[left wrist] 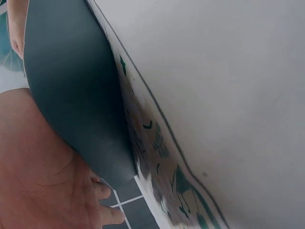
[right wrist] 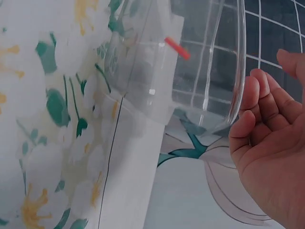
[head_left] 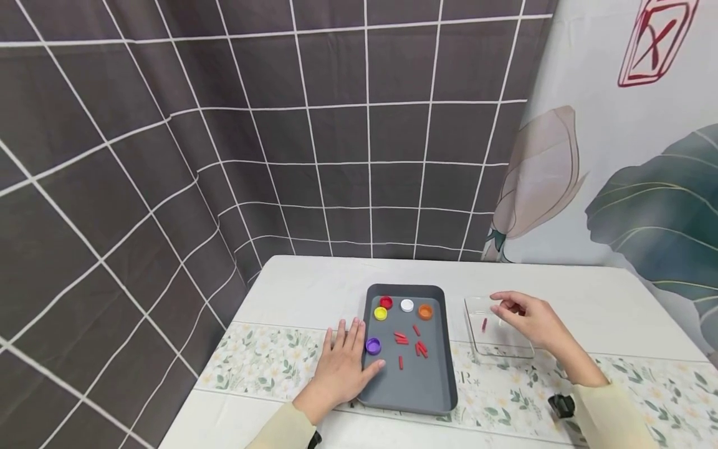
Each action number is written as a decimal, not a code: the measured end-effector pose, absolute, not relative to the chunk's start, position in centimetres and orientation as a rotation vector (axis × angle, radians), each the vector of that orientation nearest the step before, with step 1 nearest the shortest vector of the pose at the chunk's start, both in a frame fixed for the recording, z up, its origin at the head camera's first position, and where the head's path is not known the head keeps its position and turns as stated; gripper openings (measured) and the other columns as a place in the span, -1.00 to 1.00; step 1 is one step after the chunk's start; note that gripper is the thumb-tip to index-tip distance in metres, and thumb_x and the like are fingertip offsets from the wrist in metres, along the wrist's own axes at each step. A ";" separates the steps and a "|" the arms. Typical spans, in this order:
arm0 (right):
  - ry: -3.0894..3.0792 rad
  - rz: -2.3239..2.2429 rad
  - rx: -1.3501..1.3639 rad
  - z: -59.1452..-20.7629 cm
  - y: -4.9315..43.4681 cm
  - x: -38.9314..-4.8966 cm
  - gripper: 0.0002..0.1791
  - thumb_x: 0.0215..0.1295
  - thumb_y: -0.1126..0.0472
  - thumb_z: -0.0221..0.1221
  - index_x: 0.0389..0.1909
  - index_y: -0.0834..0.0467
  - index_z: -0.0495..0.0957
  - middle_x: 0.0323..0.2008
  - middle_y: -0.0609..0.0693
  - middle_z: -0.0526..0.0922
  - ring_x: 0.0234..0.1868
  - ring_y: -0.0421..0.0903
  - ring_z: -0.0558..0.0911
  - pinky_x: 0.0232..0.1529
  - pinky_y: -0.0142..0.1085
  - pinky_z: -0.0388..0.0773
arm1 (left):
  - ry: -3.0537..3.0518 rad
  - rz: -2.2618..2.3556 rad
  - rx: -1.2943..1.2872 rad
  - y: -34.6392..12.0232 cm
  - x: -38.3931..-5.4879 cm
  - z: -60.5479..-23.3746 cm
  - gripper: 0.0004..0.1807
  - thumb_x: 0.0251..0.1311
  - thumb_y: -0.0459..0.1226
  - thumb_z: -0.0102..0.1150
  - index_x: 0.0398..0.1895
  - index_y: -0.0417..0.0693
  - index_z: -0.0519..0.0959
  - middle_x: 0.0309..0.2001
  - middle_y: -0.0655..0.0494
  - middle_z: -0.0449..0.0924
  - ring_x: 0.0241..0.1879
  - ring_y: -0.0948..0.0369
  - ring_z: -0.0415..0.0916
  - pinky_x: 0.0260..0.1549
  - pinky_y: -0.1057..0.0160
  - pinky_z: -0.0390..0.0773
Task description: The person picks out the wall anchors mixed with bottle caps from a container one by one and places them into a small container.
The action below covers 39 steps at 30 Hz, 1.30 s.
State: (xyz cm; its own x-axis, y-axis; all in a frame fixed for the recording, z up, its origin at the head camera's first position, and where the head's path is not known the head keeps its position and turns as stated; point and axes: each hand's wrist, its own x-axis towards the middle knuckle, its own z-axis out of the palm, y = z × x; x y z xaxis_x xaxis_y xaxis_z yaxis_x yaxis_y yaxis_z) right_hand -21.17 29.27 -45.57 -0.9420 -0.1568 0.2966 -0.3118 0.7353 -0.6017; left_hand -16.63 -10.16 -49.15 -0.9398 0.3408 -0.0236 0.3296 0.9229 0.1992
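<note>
My left hand (head_left: 340, 368) rests along the left side of a grey tray (head_left: 415, 396), its fingers straight; the left wrist view shows the palm (left wrist: 43, 167) against the tray's outer wall (left wrist: 76, 95). Red (head_left: 386, 302), yellow (head_left: 381, 313), white (head_left: 407, 305), orange (head_left: 425, 312) and purple (head_left: 373, 346) round caps lie in the tray with several short red sticks (head_left: 421, 349). One red stick (head_left: 484, 324) is in a clear shallow container (head_left: 505, 356) to the right. Over that container's far right part hovers my right hand (head_left: 530, 319), fingers loosely bent, thumb apart, nothing visible between them.
Tray and container stand on a white table (head_left: 314, 284) with a floral strip (head_left: 269, 358). Behind and left hangs a dark curtain with white grid lines (head_left: 336, 137). A light floral curtain (head_left: 561, 162) hangs at the back right.
</note>
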 end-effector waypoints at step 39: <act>-2.690 1.203 0.800 -48.0 16.8 -19.1 -0.66 0.27 0.15 0.40 0.00 0.21 0.67 -0.37 -0.21 0.51 -0.42 -0.33 0.45 -0.42 -0.40 0.48 | 3.024 0.260 0.511 -10.1 -16.7 -49.2 0.00 0.40 0.34 -0.17 0.63 -0.17 -0.02 0.63 -0.08 -0.07 0.59 -0.18 -0.19 0.50 -0.26 -0.21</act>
State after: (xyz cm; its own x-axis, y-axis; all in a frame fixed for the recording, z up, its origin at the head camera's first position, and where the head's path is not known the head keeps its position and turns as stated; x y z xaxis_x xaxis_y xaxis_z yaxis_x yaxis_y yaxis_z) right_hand -19.08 16.79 -48.00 -0.8590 -0.4262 0.2836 -0.4955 0.5529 -0.6699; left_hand -16.74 -10.10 -49.16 -0.9430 0.3310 -0.0345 0.3202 0.9307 0.1767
